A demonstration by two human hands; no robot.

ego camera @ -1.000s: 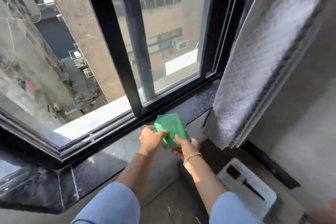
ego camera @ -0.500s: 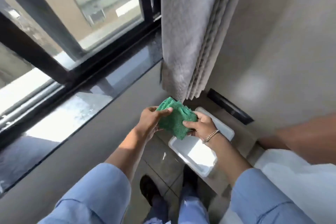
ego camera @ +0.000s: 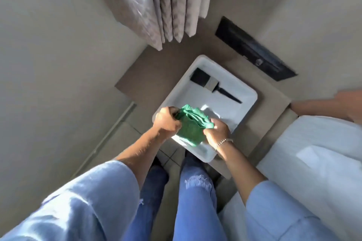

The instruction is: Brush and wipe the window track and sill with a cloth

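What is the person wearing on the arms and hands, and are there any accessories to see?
Both arms wear light blue sleeves pushed up, so the forearms are bare. The left hand has no glove and no jewellery that I can see. The right hand is also bare, with a thin metal chain bracelet on its wrist. No watch or ring can be made out.

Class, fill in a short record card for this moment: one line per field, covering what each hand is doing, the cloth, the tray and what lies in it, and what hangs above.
left hand: closed grip on the green cloth's left side
right hand: closed grip on its right side, bracelet on wrist
green cloth: bunched, held over the tray's near end
white tray: on a brown ledge
brush: black, lying in the tray's far end, untouched
curtain: pleated, hanging above the tray
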